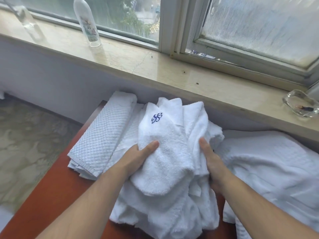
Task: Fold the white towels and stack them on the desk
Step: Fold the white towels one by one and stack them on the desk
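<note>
As left grip (pixel 138 156), right grip (pixel 211 158) clutch towel (pixel 164 152), dish (pixel 288 102) holding bits (pixel 305 108)

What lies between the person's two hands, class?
In the head view, a monogrammed white towel lies bunched between the left hand and the right hand; both hands grip it.

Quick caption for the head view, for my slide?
Left hand grips a monogrammed towel, right hand grips the crumpled pile beside it, on the desk.

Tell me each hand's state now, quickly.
Left hand: holding the towel, thumb on top.
Right hand: holding the towel too, fingers hidden in its folds.
</note>
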{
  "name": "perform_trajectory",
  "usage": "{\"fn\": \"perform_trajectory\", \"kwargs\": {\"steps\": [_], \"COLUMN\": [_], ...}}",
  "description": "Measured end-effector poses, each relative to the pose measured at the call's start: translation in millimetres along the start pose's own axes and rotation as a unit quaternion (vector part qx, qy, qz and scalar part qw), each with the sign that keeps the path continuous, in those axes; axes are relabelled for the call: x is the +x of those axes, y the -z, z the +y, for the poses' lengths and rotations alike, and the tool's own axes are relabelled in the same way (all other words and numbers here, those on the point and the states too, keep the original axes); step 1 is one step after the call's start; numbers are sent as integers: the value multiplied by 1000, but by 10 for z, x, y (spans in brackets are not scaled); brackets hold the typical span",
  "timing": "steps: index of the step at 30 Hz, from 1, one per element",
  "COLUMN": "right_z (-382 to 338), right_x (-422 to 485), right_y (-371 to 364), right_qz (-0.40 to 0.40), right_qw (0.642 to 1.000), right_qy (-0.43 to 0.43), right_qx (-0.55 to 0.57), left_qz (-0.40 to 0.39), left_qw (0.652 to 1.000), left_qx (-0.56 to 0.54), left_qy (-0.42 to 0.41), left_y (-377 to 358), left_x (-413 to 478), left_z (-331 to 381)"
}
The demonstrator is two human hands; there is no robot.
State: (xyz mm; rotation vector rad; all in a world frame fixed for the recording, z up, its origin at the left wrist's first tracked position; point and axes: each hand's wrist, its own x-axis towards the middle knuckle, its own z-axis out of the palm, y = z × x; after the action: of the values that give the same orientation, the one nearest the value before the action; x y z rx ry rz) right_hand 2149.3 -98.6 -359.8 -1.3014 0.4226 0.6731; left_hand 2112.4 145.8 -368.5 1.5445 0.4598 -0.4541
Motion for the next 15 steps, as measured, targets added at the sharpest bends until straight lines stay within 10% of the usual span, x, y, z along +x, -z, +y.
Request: {"fn": "perform_trajectory", "kwargs": {"steps": [15], "right_z": [-281], "right_x": [-1295], "right_y": [506], "right_qz": [-95], "right_qw": [991], "right_qy": [71], "right_qx": [57], "left_qz": [-62], "left_qw": [990], "left_qx": [-64], "left_qy": [-105], "left_y": [-931], "left_x": [-1095], "left_z": [350]}}
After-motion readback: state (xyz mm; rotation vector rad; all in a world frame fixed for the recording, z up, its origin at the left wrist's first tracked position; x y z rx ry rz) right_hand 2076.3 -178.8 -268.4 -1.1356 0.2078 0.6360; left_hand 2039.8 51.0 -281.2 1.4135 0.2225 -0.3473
